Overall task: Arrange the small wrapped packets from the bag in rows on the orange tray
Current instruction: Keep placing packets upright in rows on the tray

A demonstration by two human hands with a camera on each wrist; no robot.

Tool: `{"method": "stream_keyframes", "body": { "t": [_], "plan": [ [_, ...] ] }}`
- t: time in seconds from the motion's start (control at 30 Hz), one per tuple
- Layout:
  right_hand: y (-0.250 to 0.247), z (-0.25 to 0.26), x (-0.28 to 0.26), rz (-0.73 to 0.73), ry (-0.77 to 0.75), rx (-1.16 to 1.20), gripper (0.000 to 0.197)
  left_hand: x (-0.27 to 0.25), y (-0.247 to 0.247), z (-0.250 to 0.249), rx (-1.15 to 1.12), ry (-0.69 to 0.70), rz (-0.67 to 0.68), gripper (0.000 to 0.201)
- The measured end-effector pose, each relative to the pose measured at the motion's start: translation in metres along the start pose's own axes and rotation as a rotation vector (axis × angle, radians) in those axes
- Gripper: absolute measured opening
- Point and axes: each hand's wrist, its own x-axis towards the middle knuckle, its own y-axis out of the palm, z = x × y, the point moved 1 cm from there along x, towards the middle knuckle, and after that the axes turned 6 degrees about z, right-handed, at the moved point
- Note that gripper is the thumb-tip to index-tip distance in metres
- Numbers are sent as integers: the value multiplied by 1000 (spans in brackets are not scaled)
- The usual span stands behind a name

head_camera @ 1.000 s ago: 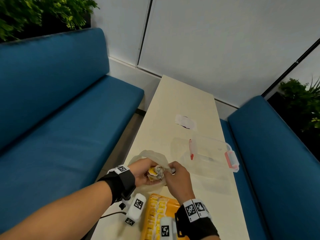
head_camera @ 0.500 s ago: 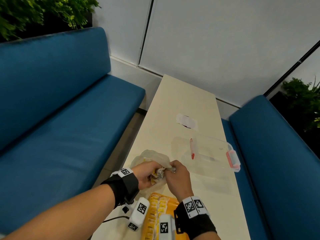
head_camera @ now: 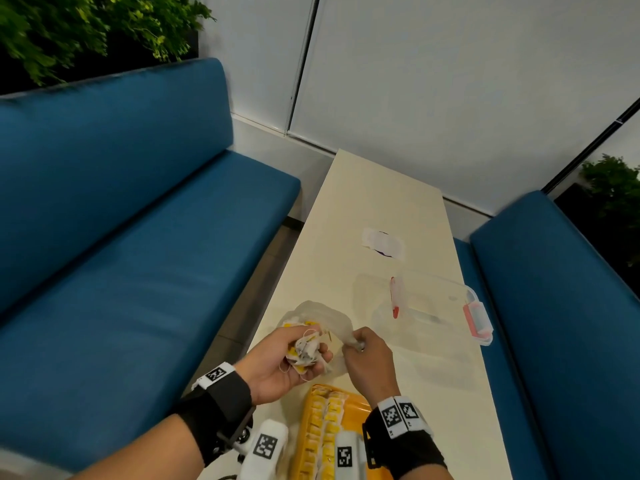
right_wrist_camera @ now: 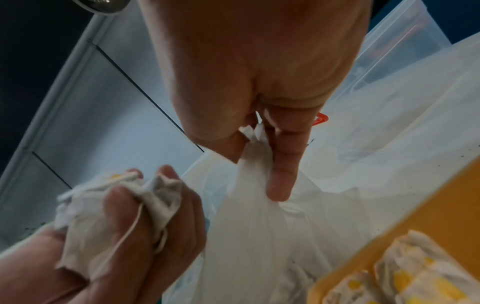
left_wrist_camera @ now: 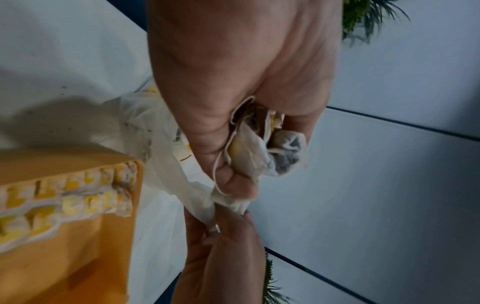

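Crumpled packets (head_camera: 304, 349) half-hidden in clenched left hand (head_camera: 277, 365), right hand (head_camera: 367, 358) pinching bag (head_camera: 332, 318), tray (head_camera: 356, 403) cut off

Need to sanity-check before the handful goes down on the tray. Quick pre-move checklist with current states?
1. Packets gripped in left hand: ok, fingers curled round a bunch.
2. Bunch out of the bag: ok, held above its mouth.
3. Right hand steadying bag: ok, pinching its gathered edge.
4. Strings untangled: not ok, threads loop over the fingers.
5. Free space on orange tray: ok, bare strip beside the two filled rows.
6. Packet count in hand: cannot tell, crumpled together.
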Motion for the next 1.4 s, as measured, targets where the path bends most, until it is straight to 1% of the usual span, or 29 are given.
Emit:
{"method": "stream_keyframes", "body": {
  "t": [0.03, 0.07, 0.13, 0.2, 0.23, 0.27, 0.3, 0.33, 0.4, 0.47, 0.5, 0.6, 0.7, 0.8, 0.87, 0.93, 1.0, 1.07, 1.17, 1.23, 1.33, 1.4],
  "plan": [
    [-1, -2, -4, 21, 1, 18, 17, -3, -1, 3, -43, 14, 4, 19],
    [-3, -5, -9, 36, -6, 20, 23, -7, -3, 7, -92, 30, 9, 20],
    [-10, -9, -26, -3, -71, -39, 40, -12, -8, 14, -182, 61, 6, 22],
    [-20, -9, -48, -122, -224, -88, 48, -18, -12, 21, -247, 80, 9, 20],
    [-25, -7, -60, -153, -307, -93, 48, -21, -12, 24, -272, 84, 18, 19],
    [-28, -5, -71, -142, -364, -82, 45, -24, -12, 27, -288, 85, 25, 19],
    [-29, -5, -79, -85, -389, -50, 41, -27, -12, 31, -293, 83, 30, 19],
    [-28, -5, -85, 6, -378, 1, 37, -29, -10, 34, -289, 75, 36, 19],
    [-21, -5, -93, 183, -291, 107, 32, -32, -8, 41, -255, 57, 45, 16],
    [-11, -6, -98, 276, -224, 192, 31, -32, -8, 49, -239, 38, 40, 14],
    [-7, -6, -99, 289, -210, 226, 30, -32, -9, 52, -242, 31, 37, 15],
    [1, -10, -97, 255, -198, 245, 27, -33, -9, 58, -259, 26, 20, 18],
    [3, -14, -94, 225, -203, 187, 30, -34, -10, 62, -245, 33, -4, 15],
    [6, -15, -95, 197, -242, 115, 29, -35, -11, 64, -227, 43, -17, 14],
    [7, -13, -97, 189, -277, 86, 25, -35, -10, 66, -230, 44, -33, 15],
    [7, -10, -99, 182, -318, 40, 27, -35, -11, 69, -234, 53, -47, 15],
    [4, -9, -103, 165, -395, -38, 31, -35, -13, 71, -236, 72, -60, 15],
    [0, -10, -108, 140, -500, -114, 29, -34, -13, 72, -247, 98, -85, 16],
    [0, -15, -112, 162, -625, -256, 27, -36, -7, 72, -272, 122, -86, 15],
    [5, -17, -113, 149, -652, -320, 22, -37, -4, 74, -261, 115, -88, 16],
    [12, -16, -110, 105, -665, -328, 11, -36, -5, 77, -263, 94, -102, 24],
    [13, -13, -112, 125, -663, -304, 7, -38, -8, 78, -276, 91, -108, 27]
  ]
}}
